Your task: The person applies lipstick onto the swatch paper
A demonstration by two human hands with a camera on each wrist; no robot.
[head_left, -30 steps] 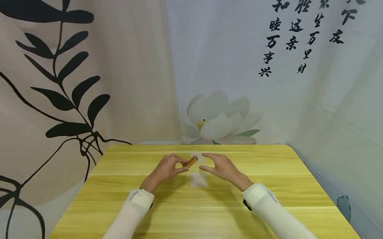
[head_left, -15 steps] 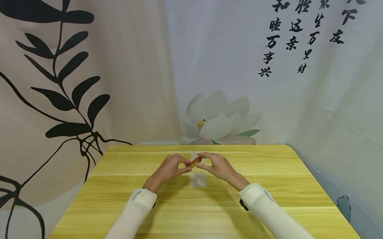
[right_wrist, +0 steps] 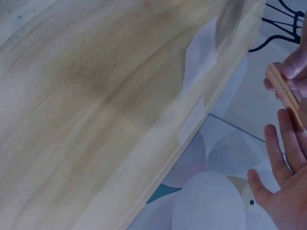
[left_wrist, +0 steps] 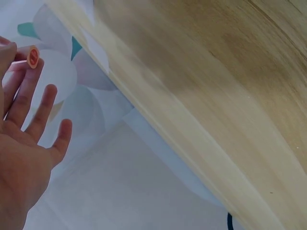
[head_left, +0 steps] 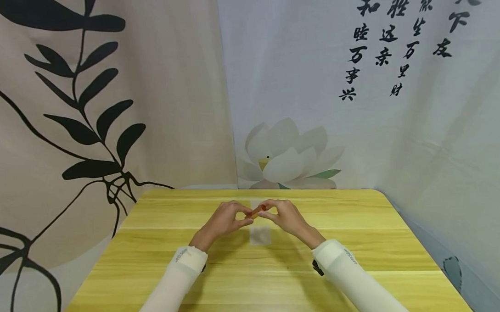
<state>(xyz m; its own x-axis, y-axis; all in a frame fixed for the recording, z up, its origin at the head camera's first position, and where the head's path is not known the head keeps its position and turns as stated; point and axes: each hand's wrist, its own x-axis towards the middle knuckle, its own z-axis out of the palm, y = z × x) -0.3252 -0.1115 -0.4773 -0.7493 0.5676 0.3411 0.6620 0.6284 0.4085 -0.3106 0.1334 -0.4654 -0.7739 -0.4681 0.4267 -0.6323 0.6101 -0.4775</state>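
A short, orange-brown seal stamp [head_left: 256, 212] is held in the air above the table between both hands. In the left wrist view, the round end of the stamp [left_wrist: 32, 56] shows a red marked face. My left hand [head_left: 223, 221] pinches one end of it between thumb and index finger. The thumb and index finger of my right hand [head_left: 290, 218] pinch the other end. The remaining fingers of my left hand [left_wrist: 29, 143] are spread loosely away from the stamp. Much the same spread shows in my right hand [right_wrist: 288, 187].
Below the hands, a whitish square patch [head_left: 260, 235] lies on the wooden table [head_left: 254, 284]. Another pale patch [right_wrist: 193, 120] sits nearer the far edge. A printed cloth [head_left: 182, 108] with leaves, a lotus and black characters hangs behind the table.
My right hand has moved left to the stamp and now pinches its free end. The left hand has shifted slightly right, and the stamp has come with it.
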